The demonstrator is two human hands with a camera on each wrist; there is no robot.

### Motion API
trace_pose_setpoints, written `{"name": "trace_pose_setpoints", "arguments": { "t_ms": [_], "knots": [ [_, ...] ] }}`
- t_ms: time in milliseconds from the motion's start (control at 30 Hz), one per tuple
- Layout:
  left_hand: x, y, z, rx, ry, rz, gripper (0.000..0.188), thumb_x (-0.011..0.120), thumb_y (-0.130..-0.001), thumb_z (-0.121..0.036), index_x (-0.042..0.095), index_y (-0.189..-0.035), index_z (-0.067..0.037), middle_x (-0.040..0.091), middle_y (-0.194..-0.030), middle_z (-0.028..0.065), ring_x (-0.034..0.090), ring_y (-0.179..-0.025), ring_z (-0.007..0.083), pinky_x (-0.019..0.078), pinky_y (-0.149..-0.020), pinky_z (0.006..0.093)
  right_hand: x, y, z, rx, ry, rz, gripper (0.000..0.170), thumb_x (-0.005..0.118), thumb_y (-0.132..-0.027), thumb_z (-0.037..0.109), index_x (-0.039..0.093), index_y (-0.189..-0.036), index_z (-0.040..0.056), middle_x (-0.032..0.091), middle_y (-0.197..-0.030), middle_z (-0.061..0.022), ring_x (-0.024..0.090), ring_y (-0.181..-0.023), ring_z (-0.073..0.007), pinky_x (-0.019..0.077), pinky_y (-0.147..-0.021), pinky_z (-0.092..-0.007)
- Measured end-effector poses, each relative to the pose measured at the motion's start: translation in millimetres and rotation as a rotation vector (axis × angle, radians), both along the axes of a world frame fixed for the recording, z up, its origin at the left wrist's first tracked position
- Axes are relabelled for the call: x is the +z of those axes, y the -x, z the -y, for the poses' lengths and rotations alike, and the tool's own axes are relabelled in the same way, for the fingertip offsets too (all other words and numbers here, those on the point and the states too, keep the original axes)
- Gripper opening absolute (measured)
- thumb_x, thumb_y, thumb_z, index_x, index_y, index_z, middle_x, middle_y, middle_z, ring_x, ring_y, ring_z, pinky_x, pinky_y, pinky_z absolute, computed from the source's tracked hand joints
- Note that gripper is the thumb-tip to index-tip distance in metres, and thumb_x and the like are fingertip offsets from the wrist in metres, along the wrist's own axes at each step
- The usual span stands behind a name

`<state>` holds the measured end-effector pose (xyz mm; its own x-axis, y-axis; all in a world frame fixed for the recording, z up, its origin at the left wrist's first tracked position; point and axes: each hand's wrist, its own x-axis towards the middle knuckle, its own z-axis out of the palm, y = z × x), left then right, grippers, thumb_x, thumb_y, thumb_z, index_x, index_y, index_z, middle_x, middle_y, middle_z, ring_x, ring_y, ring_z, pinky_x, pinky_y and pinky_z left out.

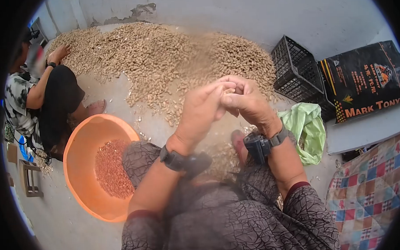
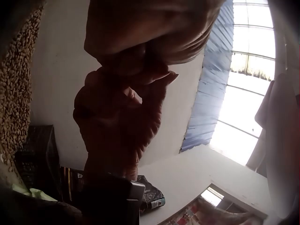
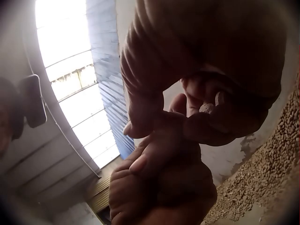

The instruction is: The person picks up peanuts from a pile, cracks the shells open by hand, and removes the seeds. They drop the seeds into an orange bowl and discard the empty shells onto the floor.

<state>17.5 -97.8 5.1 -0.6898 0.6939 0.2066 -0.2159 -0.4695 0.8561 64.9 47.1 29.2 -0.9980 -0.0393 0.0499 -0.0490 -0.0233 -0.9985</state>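
Observation:
In the head view the left hand (image 1: 198, 111) and right hand (image 1: 251, 102) meet in front of the chest, fingers curled and tips together. A small pale peanut (image 1: 229, 91) is pinched between them, mostly covered by fingers. The right wrist view has the peanut (image 3: 206, 108) among the curled fingers of the right hand (image 3: 225, 61), with the left hand (image 3: 161, 183) touching from below. Both hands are dark in the left wrist view: left hand (image 2: 150, 33) above, right hand (image 2: 117, 122) below.
A long heap of unshelled peanuts (image 1: 149, 52) lies along the wall. An orange basin (image 1: 80, 173) holds reddish kernels (image 1: 113, 170). Another person (image 1: 42, 95) sits at left. Rightward are black crates (image 1: 295, 68), a green bag (image 1: 312, 125), a black sack (image 1: 361, 82) and patchwork cloth (image 1: 370, 194).

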Motion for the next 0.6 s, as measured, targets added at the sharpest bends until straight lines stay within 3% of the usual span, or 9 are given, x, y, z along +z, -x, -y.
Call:
{"name": "trace_pose_setpoints", "arguments": {
  "t_ms": [300,367,600],
  "knots": [
    [-4.7,16.1,22.7,-0.166,-0.02,0.076,0.028,0.048,-0.094,-0.013,0.056,-0.114,0.005,0.062,-0.084,0.004,0.04,-0.056,-0.001,0.031,-0.05,0.0107,-13.4,18.6,5.0,0.138,0.153,0.151,0.042,0.065,-0.079,0.03,0.057,-0.101,-0.0057,0.057,-0.072,-0.0039,0.049,-0.058,-0.0062,0.0369,-0.048,-0.0189],
    [-3.7,15.9,24.1,-0.144,-0.025,0.081,0.028,0.048,-0.093,-0.012,0.057,-0.114,0.004,0.063,-0.084,0.005,0.04,-0.056,-0.0009,0.0316,-0.05,0.0111,-16.8,22.2,10.7,0.138,0.225,0.178,0.05,0.072,-0.076,0.033,0.054,-0.105,-0.0022,0.044,-0.062,0.006,0.038,-0.05,-0.0019,0.0309,-0.045,-0.0171],
    [-0.8,15.3,32.1,0.065,0.161,-0.141,0.029,0.047,-0.091,-0.01,0.058,-0.115,0.003,0.061,-0.078,0.0021,0.041,-0.052,0.0005,0.0323,-0.047,0.0145,-13.5,26.4,26.7,0.169,0.195,0.166,0.052,0.071,-0.076,0.031,0.053,-0.112,-0.0024,0.046,-0.061,0.0055,0.038,-0.05,-0.0024,0.0324,-0.045,-0.0182]
  ]
}}
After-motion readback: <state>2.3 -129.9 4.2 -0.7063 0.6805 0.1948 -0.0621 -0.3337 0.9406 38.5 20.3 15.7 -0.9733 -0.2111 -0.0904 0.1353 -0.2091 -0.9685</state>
